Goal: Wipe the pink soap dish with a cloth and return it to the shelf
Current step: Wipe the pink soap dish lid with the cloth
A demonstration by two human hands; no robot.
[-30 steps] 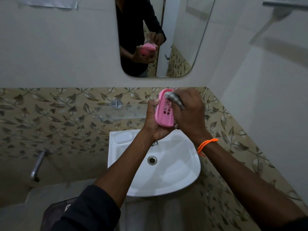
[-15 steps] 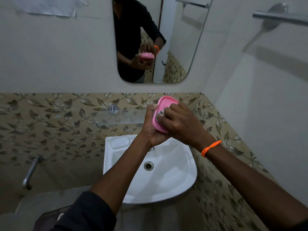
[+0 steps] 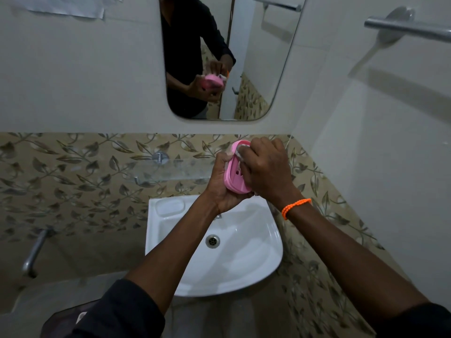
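Above the sink and in front of the glass shelf, the pink dish is gripped on edge from behind by the left hand, while a pale cloth is pinched against its upper rim by the right hand.

Single head-worn wide-angle view, facing forward and down.
Close over the hands at frame centre; sink below, mirror at upper centre facing the camera.
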